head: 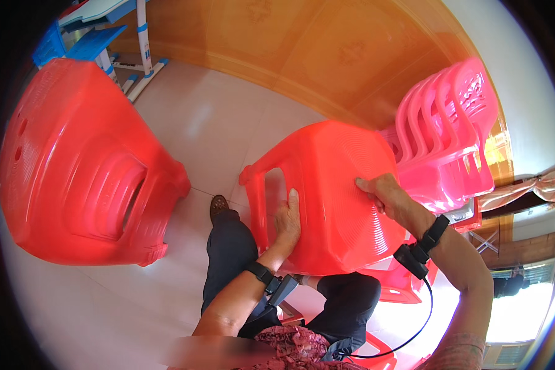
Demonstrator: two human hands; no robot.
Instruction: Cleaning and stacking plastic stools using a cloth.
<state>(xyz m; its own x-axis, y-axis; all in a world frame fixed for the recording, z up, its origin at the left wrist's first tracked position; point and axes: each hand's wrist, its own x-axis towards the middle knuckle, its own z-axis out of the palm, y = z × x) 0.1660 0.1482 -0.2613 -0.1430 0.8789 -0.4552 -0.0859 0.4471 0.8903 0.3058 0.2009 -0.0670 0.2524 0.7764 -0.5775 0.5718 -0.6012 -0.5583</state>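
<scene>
A red plastic stool (pixel 342 199) lies tilted across the front of my legs, its ringed seat turned to the right. My left hand (pixel 288 217) grips its side panel at the edge of the long opening, thumb on the outside. My right hand (pixel 381 192) is at the ringed seat, with its fingers curled and thumb extended; its fingertips seem hooked into a hole there, but the hand hides this. Both wrists wear black straps with small devices, and a black cable hangs from the right one.
A stack of red stools (pixel 88 171) stands at the left. Pink plastic chairs (pixel 444 129) are stacked at the right, by a wooden panelled wall (pixel 305 46). A blue and white desk frame (pixel 143 46) stands at the back left. Another red stool (pixel 400 284) is behind my right forearm.
</scene>
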